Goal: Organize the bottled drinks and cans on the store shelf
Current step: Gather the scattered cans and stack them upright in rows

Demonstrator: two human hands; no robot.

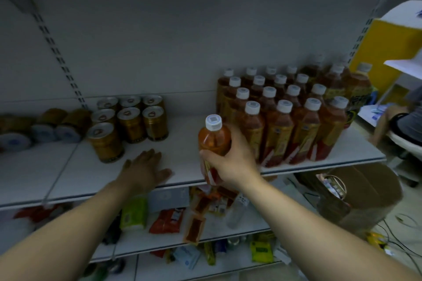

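— Where does the camera sit?
— On the person's head, facing forward and down at the white shelf, close enough that the left hand and right hand reach it.
— And the framing?
— Wide-angle: amber drink bottles at 2 o'clock, gold cans at 10, lower shelves at 6.

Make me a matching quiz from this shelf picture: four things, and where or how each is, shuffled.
1. left hand
2. right hand
3. upright gold metal cans
4. block of white-capped amber drink bottles

A. standing at the right end of the white metal shelf
B. palm down, fingers straight, at the shelf's front edge
C. standing left of centre
D. grips a single white-capped amber bottle

Pairs: 1-B, 2-D, 3-C, 4-A
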